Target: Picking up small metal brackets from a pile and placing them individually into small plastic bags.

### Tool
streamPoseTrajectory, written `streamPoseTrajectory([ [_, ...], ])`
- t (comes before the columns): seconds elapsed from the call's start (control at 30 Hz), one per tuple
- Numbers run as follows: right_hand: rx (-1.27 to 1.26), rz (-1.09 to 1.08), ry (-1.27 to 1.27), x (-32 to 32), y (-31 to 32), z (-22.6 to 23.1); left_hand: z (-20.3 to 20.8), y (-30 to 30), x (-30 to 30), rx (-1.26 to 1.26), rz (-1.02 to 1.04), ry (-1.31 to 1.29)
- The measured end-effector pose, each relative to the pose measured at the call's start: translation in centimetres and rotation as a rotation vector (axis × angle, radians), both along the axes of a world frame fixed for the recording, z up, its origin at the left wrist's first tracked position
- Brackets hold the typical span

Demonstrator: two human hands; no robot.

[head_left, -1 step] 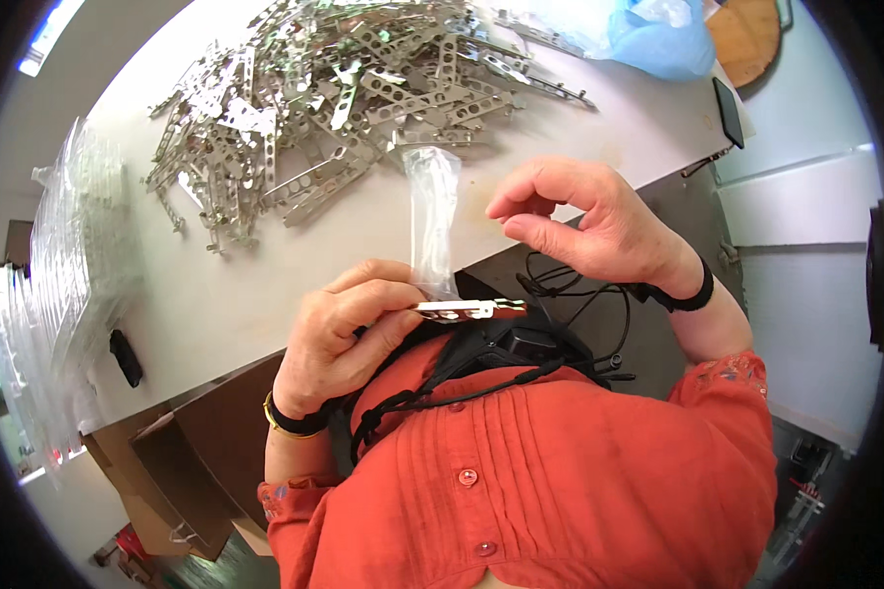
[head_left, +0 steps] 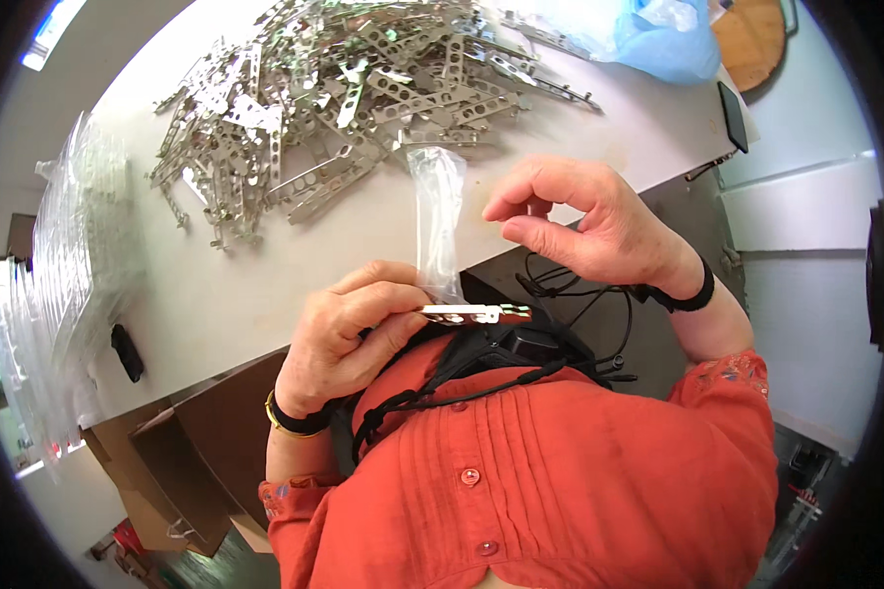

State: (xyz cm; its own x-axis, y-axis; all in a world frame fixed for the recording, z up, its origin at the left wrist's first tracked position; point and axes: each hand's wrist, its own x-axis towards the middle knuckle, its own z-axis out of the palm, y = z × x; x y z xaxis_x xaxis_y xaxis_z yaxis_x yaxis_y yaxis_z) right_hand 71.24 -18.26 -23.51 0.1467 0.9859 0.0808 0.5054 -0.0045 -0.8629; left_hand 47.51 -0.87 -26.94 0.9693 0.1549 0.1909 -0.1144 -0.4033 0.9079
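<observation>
My left hand (head_left: 349,339) pinches one end of a narrow metal strip (head_left: 476,314) between thumb and fingers, in front of my body at the table edge. The strip is seen nearly edge-on, with holes along it and a stepped free end pointing right. Just beyond it, a clear plastic sleeve (head_left: 438,221) lies on the table, its near end close to my left fingers; whether they touch it I cannot tell. Above and right of the strip, my right hand (head_left: 584,216) hovers loosely curled, thumb and forefinger apart, with nothing visible in it.
A large pile of perforated metal strips (head_left: 334,108) covers the far part of the white table (head_left: 216,314). Stacked clear plastic (head_left: 83,265) stands at left, near a small black object (head_left: 126,353). A blue bag (head_left: 668,44) and phone (head_left: 732,116) lie right; black cables (head_left: 624,329) hang below.
The metal strip has turned slightly in my left hand. My right hand has stayed in nearly the same place.
</observation>
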Motion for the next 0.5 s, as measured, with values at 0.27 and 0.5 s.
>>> streamPoseTrajectory([
  [0.27, -0.116, -0.027, 0.105, 0.2, 3.5, -2.9, 1.1, 0.2, -1.7, 0.080, -0.138, -0.089],
  [0.5, -0.400, -0.031, 0.791, 1.2, 4.5, -3.6, 1.4, 0.2, -2.3, 0.059, -0.104, -0.055],
])
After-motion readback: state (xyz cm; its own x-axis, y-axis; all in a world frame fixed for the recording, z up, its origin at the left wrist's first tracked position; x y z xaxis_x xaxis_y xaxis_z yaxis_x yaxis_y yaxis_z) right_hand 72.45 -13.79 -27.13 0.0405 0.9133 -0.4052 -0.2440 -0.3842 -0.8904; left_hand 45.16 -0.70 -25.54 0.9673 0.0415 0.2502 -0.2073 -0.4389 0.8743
